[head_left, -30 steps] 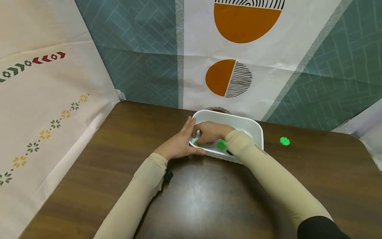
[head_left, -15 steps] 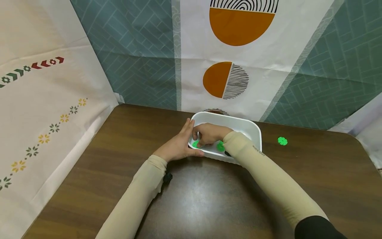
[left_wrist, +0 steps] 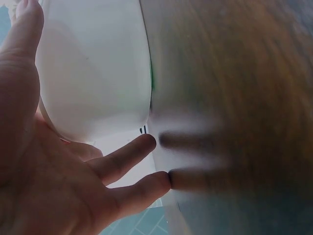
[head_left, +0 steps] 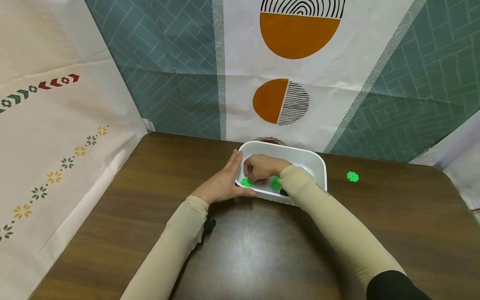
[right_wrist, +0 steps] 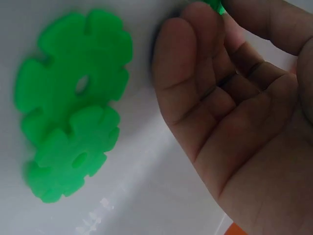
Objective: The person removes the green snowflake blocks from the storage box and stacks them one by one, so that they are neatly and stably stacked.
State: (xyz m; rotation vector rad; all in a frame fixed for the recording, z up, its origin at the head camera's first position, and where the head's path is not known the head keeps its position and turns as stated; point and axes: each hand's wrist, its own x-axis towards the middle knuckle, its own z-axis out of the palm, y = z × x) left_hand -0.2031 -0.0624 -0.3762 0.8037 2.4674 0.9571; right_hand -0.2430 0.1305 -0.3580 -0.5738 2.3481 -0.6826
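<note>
A white tub (head_left: 318,160) stands near the table's back edge. My left hand (head_left: 221,181) touches its left end, thumb along the front side and fingers straight along the other; two fingertips reach the table in the left wrist view. Inside the tub, my right hand (head_left: 263,166) has curled fingers at the left end. Its thumb and forefinger pinch a green flower-shaped disc (head_left: 246,182), mostly hidden by the fingers in the right wrist view. Beside that hand lie a green notched disc (right_wrist: 73,63) and a second one (right_wrist: 78,156) overlapping it; whether they are joined I cannot tell.
Another green notched disc (head_left: 352,176) lies on the brown table (head_left: 157,187), right of the tub. A patterned cloth wall (head_left: 180,83) rises right behind the table, and a pale cloth (head_left: 48,137) hangs along the left side.
The head view has tilted slightly. My right fingers have shifted a little at the tub's left end, and more of the green disc there shows. My left hand stays against the tub.
</note>
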